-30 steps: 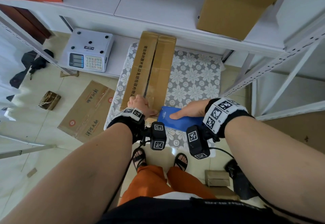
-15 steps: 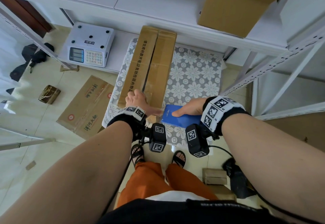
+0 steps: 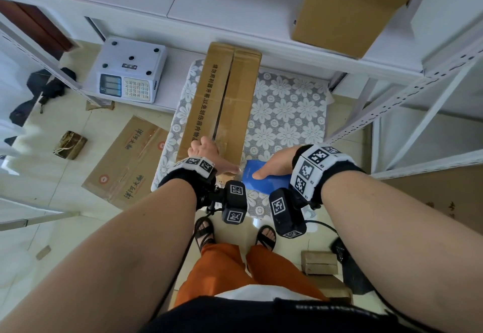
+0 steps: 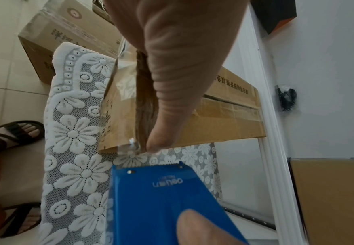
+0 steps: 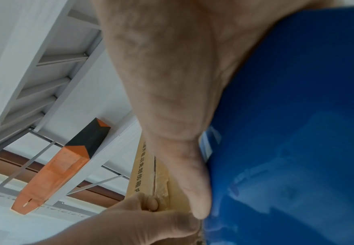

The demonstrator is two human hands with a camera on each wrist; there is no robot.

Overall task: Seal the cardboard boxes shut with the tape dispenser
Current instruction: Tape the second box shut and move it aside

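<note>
Left hand is pressing its thumb on the long cardboard box on the lace mat; right hand is gripping the blue "deli" tape dispenser just beside it.

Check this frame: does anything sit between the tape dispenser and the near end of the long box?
Only the left hand: its thumb presses the tape end on the long box edge, just ahead of the tape dispenser held by the right hand. Nothing else intervenes.
</note>
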